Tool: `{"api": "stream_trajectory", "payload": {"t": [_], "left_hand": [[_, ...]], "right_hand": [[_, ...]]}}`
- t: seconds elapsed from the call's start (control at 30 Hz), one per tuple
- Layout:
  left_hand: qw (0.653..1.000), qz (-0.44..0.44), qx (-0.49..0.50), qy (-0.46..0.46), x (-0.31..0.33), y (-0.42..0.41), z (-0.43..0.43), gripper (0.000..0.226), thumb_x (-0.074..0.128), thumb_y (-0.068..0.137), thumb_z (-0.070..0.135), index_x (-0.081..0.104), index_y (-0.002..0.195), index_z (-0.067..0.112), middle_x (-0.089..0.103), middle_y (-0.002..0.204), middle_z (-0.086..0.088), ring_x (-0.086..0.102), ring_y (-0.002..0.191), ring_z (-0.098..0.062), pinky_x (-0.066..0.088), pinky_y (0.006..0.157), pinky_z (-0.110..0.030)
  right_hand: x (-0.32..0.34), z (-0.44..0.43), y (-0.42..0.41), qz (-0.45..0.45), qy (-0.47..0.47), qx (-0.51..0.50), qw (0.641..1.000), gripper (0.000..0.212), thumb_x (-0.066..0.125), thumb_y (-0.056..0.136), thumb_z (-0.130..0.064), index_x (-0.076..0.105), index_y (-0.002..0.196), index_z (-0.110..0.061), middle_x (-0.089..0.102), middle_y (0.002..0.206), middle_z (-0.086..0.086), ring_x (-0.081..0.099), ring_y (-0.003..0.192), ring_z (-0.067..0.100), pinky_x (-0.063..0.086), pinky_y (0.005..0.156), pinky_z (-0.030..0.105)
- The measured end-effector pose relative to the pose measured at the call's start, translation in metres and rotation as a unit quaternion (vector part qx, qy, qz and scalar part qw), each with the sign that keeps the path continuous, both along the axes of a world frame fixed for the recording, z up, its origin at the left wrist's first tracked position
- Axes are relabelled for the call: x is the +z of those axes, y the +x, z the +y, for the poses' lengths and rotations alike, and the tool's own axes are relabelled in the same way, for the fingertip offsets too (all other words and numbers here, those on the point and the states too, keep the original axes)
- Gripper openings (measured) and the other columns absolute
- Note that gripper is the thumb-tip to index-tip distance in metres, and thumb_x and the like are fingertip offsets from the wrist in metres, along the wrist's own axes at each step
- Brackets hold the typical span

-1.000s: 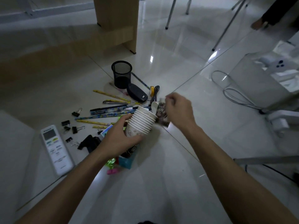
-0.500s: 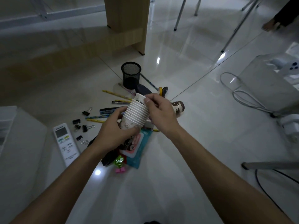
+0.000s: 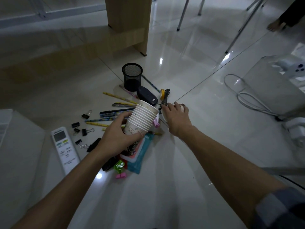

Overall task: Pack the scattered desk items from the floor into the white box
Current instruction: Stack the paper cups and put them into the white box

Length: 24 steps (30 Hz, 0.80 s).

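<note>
1. The left hand wraps around the lower part of a tilted stack of paper cups and holds it just above the clutter.
2. The right hand is palm down, just right of the stack, over a loose cup lying on its side on the floor. Its fingers arch over the cup, and I cannot tell whether they have closed on it.
3. On the floor lie pens and pencils, binder clips, a remote control, a mesh pen pot, a tape roll and a teal packet.
4. Only a pale edge, probably the white box, shows at the far left. Its inside is hidden, and packing looks barely begun.
5. Half a second earlier the right hand was at the top of the stack. It has since moved right to the loose cup, while the left grip is unchanged.
</note>
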<state>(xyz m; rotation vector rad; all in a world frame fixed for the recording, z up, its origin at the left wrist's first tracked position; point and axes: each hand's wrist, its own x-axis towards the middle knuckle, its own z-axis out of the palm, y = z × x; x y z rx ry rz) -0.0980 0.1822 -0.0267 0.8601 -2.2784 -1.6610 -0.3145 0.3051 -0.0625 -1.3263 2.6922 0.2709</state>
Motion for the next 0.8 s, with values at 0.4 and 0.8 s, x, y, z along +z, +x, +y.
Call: {"api": "stream_trajectory", "payload": {"t": [0.4,0.8], "left_hand": [[0.999,0.025,0.027,0.006,0.004,0.009,-0.003,0.075,0.086,0.073,0.028,0.047,0.136,0.04,0.059,0.122,0.018,0.062,0.092,0.012,0.053,0.068,-0.012],[0.987,0.079,0.138,-0.008,0.026,0.03,-0.016,0.072,0.084,0.074,0.03,0.047,0.135,0.039,0.057,0.121,0.021,0.061,0.102,0.004,0.054,0.081,-0.021]], "right_hand": [[0.083,-0.027,0.009,-0.272,-0.529,-0.22,0.773,0.025,0.062,0.089,-0.037,0.058,0.11,-0.025,0.058,0.116,0.006,0.061,0.103,0.021,0.058,0.08,0.033],[0.094,-0.068,0.081,-0.498,-0.421,-0.072,0.754,0.031,0.061,0.092,-0.048,0.063,0.115,-0.028,0.07,0.105,-0.006,0.068,0.093,0.007,0.057,0.086,0.033]]}}
